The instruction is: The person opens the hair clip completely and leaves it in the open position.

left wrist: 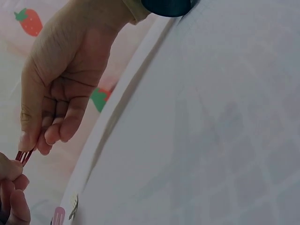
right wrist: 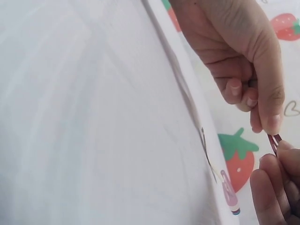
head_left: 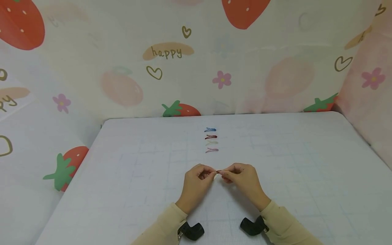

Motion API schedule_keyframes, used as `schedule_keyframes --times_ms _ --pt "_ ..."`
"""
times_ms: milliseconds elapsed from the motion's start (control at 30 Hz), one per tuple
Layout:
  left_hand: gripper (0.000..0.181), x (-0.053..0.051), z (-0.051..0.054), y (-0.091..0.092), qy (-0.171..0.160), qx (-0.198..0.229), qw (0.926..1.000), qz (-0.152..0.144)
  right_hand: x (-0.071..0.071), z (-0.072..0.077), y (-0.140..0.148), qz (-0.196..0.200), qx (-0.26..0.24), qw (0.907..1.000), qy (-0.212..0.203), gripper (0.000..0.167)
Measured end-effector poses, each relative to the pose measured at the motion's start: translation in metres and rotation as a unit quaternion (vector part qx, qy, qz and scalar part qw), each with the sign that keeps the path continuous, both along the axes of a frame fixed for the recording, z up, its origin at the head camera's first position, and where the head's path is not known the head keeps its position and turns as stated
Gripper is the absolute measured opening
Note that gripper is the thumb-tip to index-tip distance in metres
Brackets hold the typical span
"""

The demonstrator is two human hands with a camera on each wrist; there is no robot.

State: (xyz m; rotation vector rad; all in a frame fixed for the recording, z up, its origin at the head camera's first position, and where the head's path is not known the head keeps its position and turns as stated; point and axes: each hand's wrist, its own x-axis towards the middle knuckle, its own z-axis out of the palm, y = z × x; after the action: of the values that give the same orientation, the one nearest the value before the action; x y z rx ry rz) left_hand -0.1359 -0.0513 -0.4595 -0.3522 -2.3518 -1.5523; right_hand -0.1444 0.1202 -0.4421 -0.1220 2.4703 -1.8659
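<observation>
Above the table, both hands meet around a small dark red snap hair clip. My left hand pinches one end of it between thumb and fingertips. The other end is pinched by my right hand. Only the clip's slotted middle shows between the fingers in the left wrist view. Beyond the hands, more clips lie in a column: a blue clip, a dark red clip, a pale cream clip and a pink clip, the pink one nearest the hands.
A white cloth with a faint grid covers the table. Behind the table's far edge hangs a printed strawberry curtain, which also runs along the left and right sides. A black wrist-camera mount juts inward from the right sleeve.
</observation>
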Motion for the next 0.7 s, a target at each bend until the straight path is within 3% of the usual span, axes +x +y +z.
schedule_keyframes --times_ms 533,700 --pt "0.013 -0.0026 -0.0026 -0.0002 -0.009 0.028 0.9995 -0.008 -0.0001 0.003 0.0017 0.006 -0.029 0.9994 -0.015 0.018" --pt "0.023 -0.0015 -0.0004 -0.0009 -0.029 0.041 0.9985 -0.02 -0.0028 0.0002 0.0028 0.006 -0.031 0.9994 -0.013 0.016"
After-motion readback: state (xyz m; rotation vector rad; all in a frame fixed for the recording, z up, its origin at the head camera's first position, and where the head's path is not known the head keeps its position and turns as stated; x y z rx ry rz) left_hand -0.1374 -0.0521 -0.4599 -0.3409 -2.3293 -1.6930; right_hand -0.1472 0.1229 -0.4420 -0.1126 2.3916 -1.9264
